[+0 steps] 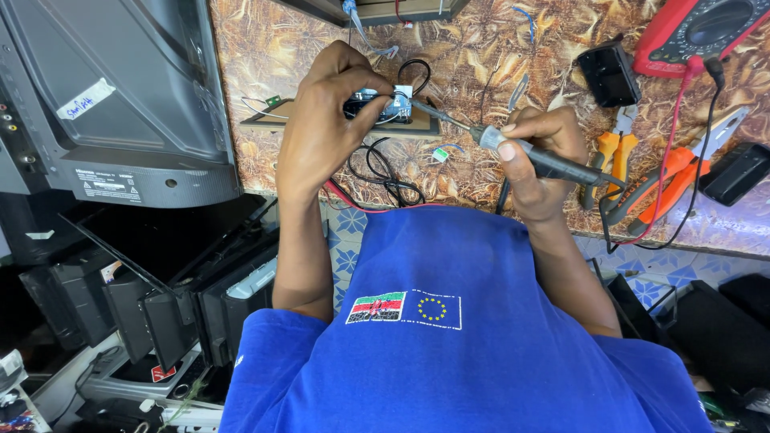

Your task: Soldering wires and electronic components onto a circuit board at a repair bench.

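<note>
Pinching small component (pixel 377 104) between left fingers (pixel 365 90)

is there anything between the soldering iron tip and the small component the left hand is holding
Nothing visible. The right hand holds the soldering iron, and its tip runs over bare tabletop straight to the small component pinched in the left hand. The black wires loop below that line, not across it.

Small component (pixel 377 104) sitting on board (pixel 265 120) near table (pixel 273 48) left edge; pliers (pixel 613 156) lying right; multimeter (pixel 698 28) occupying right corner.
</note>
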